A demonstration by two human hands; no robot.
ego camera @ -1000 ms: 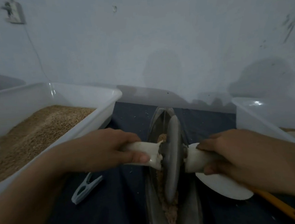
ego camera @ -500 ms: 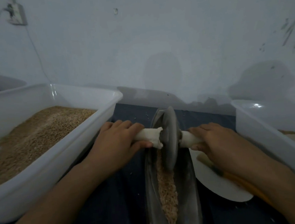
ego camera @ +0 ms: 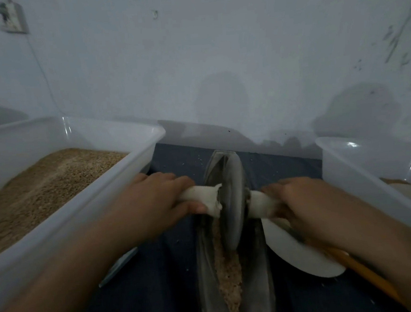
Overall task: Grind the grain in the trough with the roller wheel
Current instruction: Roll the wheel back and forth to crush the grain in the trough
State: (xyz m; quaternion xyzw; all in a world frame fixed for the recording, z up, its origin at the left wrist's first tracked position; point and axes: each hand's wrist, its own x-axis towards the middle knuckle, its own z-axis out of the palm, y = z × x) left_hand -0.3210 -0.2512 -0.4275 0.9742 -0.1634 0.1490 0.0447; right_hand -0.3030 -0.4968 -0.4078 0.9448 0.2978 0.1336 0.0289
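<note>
A dark metal roller wheel (ego camera: 232, 203) stands upright in the narrow boat-shaped trough (ego camera: 264, 286), in its far half. A white wrapped axle sticks out on both sides of the wheel. My left hand (ego camera: 151, 204) grips the left end of the axle and my right hand (ego camera: 299, 202) grips the right end. A strip of brown crushed grain (ego camera: 229, 274) lies along the trough bottom in front of the wheel, toward me.
A white tub of brown grain (ego camera: 136, 159) sits at the left. Another white tub (ego camera: 348, 169) stands at the right. A white plate (ego camera: 303, 259) with a yellow-handled tool (ego camera: 363, 271) lies right of the trough. A pale clothes peg (ego camera: 117, 268) lies under my left forearm.
The wheel rolled away from me toward the far end of the trough, then came slightly back. Both hands kept hold of the axle, and the grain strip near me became uncovered.
</note>
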